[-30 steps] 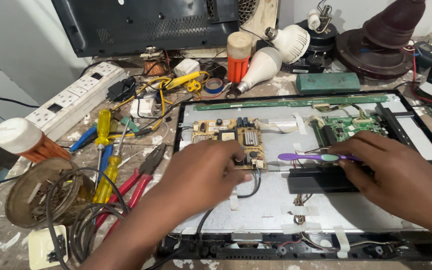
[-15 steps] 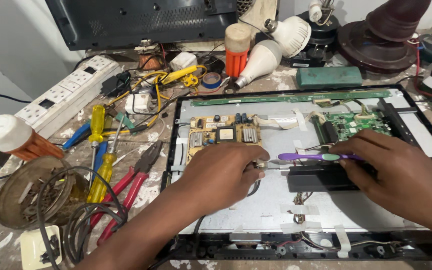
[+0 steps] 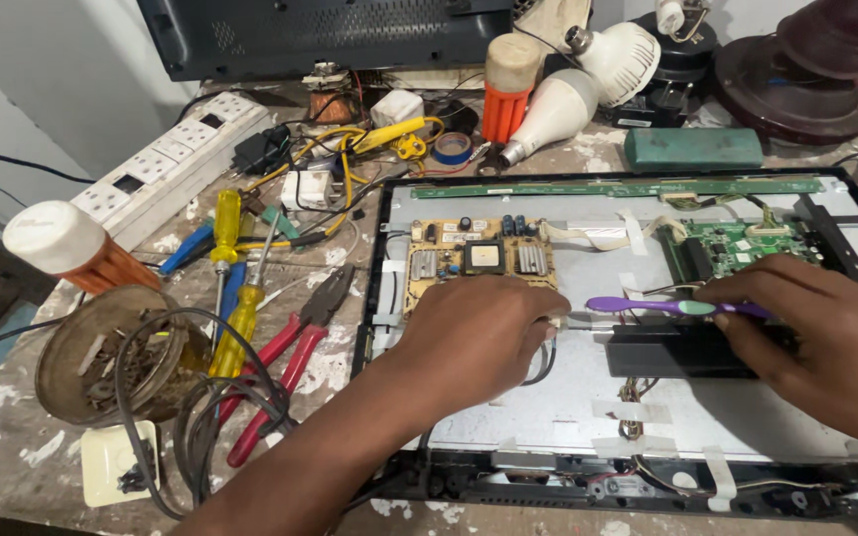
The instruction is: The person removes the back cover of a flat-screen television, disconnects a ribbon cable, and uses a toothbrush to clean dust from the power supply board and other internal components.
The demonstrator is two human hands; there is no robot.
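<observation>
- the left hand (image 3: pixel 479 342) lies palm down on the open back of a flat panel (image 3: pixel 508 407), just below the tan board (image 3: pixel 479 260), knuckles up and fingers curled under.
- at its fingertips, on the right edge of the hand, a small grey connector (image 3: pixel 576 320) shows; whether the fingers pinch it or only touch it i cannot tell, since the hand covers them.
- a dark wire (image 3: pixel 540 369) loops out from under the same hand.
- the right hand (image 3: pixel 826 342) comes in from the right, fingers closed around the handle of a purple toothbrush (image 3: pixel 667 307).
- the toothbrush lies nearly level, its head pointing left toward the left hand and ending just beside the connector.
- below the brush and under the right fingers sits a black box (image 3: pixel 682 352) on the panel's metal sheet.
- the green board (image 3: pixel 747 243) is just above the right hand, apart from it.
- left of the panel, well apart from both hands, lie red pliers (image 3: pixel 295 347), yellow screwdrivers (image 3: pixel 230 298) and a round tin (image 3: pixel 116 352) draped with cable.
- a white power strip (image 3: pixel 176 164) runs along the far left of the bench.
</observation>
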